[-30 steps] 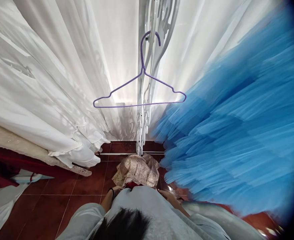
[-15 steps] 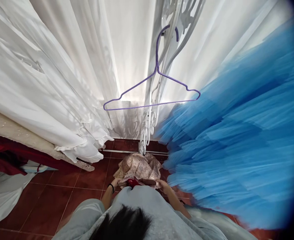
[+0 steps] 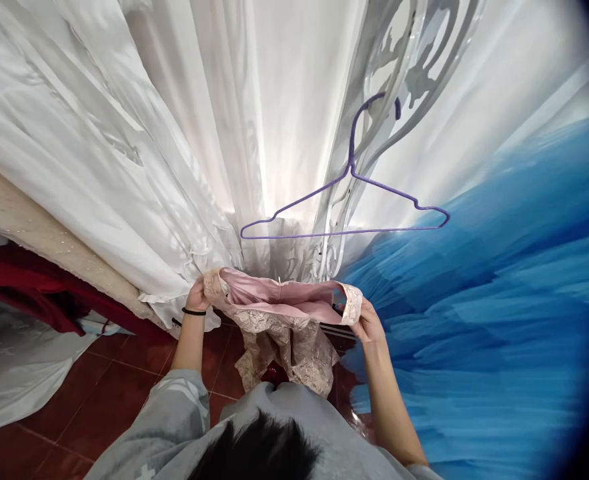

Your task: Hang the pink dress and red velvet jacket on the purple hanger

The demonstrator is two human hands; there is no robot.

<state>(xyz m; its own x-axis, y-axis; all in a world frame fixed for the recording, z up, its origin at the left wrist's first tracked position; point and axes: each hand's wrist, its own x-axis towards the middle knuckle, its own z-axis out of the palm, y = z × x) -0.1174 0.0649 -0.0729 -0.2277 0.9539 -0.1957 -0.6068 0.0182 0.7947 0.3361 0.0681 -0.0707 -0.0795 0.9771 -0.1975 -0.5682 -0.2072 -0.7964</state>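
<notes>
A shiny pink dress [image 3: 274,322] is stretched between my two hands, its pink lining showing at the open top and its brocade skirt hanging below. My left hand [image 3: 197,295], with a black band at the wrist, is closed on the dress's left shoulder. On the other side my right hand [image 3: 369,323] grips the right shoulder edge; some of its fingers are behind the cloth. Above and beyond the dress, a purple hanger [image 3: 344,233] hangs by its hook on a white scrolled metal rack [image 3: 414,113]. Neither hand touches the hanger.
Blue ruffled tulle [image 3: 474,320] fills the right side, close to my right arm. White drapes [image 3: 99,167] hang at the left and back. Dark red cloth [image 3: 34,287] and white fabric [image 3: 24,367] lie low at the left, above red floor tiles [image 3: 89,407].
Both hands have risen from low near my body and spread apart, lifting the dress and opening its top. The view has shifted, so the hanger appears further right and lower.
</notes>
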